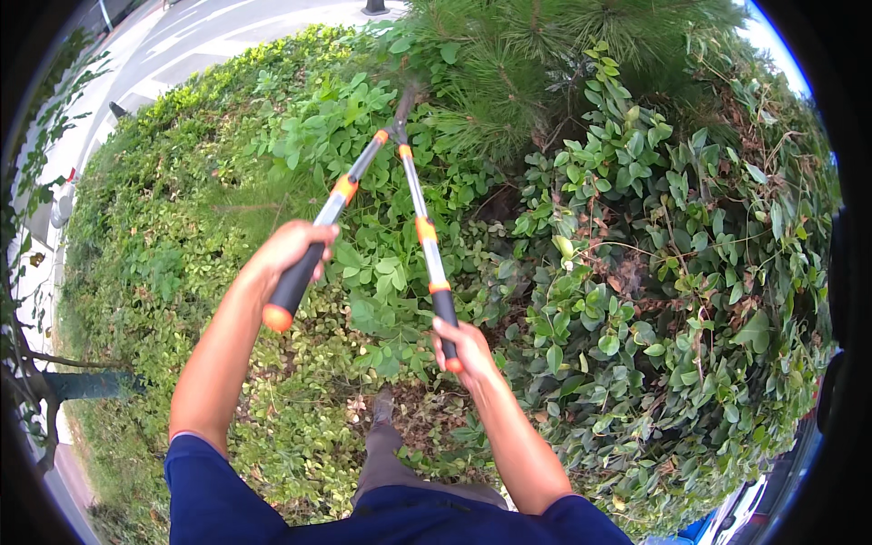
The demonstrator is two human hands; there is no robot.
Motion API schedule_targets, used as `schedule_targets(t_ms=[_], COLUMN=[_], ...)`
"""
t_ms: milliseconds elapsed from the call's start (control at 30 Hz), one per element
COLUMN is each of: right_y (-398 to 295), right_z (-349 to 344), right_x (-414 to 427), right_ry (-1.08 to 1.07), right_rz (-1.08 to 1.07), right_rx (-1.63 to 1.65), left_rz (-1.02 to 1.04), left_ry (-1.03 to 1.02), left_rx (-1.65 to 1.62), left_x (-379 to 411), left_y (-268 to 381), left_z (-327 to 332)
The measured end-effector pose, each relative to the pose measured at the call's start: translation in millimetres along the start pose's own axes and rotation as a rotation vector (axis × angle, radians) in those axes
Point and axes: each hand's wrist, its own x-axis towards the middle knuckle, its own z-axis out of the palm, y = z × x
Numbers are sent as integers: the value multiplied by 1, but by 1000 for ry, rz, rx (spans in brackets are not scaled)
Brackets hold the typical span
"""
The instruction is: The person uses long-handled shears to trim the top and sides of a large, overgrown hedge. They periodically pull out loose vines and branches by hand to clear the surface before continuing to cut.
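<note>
A pair of long-handled hedge shears point(426, 231) with orange collars and black grips stretches out in front of me. My left hand point(298, 253) is wrapped around the left grip, whose orange end cap shows below it. Around the lower part of the right grip, my right hand point(465, 351) is closed. The two handles stand apart and meet at a pivot near the top of the view. Beyond it the dark blades point(407, 102) look blurred, among pine needles point(497, 88) and bright green leafy shoots point(347, 116); their tips are hard to make out.
Dense leafy shrubs point(654, 327) rise on my right, with dry brown leaves among them. A lower hedge point(170, 225) spreads on the left. My shoe point(383, 405) stands among the plants. A tree trunk point(88, 385) juts in at left, and a road point(197, 34) runs past the top left.
</note>
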Motion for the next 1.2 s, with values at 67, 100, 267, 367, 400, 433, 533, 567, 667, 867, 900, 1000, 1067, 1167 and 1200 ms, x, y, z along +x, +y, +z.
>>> schedule_targets(t_ms=[67, 100, 267, 367, 400, 433, 533, 567, 667, 867, 900, 1000, 1067, 1167, 1200], right_y=[-29, -39, 35, 134, 156, 161, 139, 125, 95, 56, 48, 15, 5, -16, -20], right_z=[24, 27, -34, -59, -70, -78, -120, -122, -100, -81, -74, -53, -44, -28, -29], right_x=[94, 124, 90, -38, -78, -114, -178, -191, -215, -239, -242, -245, -237, -203, -185], right_ry=[-120, -105, -1, 264, 282, 360, 432, 456, 416, 297, 282, 241, 226, 200, 202], right_rz=[-20, -1, 329, 477, 505, 513, 498, 503, 514, 479, 475, 454, 389, 310, 294], right_rx=[192, 220, 365, 461, 486, 408, 233, 191, 59, -231, -260, -313, -276, -222, -196], left_rz=[38, 44, -169, -512, -564, -626, -625, -601, -552, -486, -453, -463, -385, -291, -267], left_ry=[74, 88, -118, -298, -397, -435, -400, -413, -392, -282, -294, -209, -243, -302, -303], left_rx=[-43, -23, 34, 10, -33, -64, -214, -269, -270, -362, -421, -438, -372, -234, -214], left_x=[84, 120, 161, 100, 81, 54, -1, -16, -46, -121, -131, -149, -134, -76, -56], left_y=[28, 30, -68, -179, -225, -248, -293, -292, -258, -196, -195, -148, -132, -93, -81], left_z=[0, 4, 41, 101, 116, 136, 187, 195, 186, 88, 65, -2, -43, -66, -68])
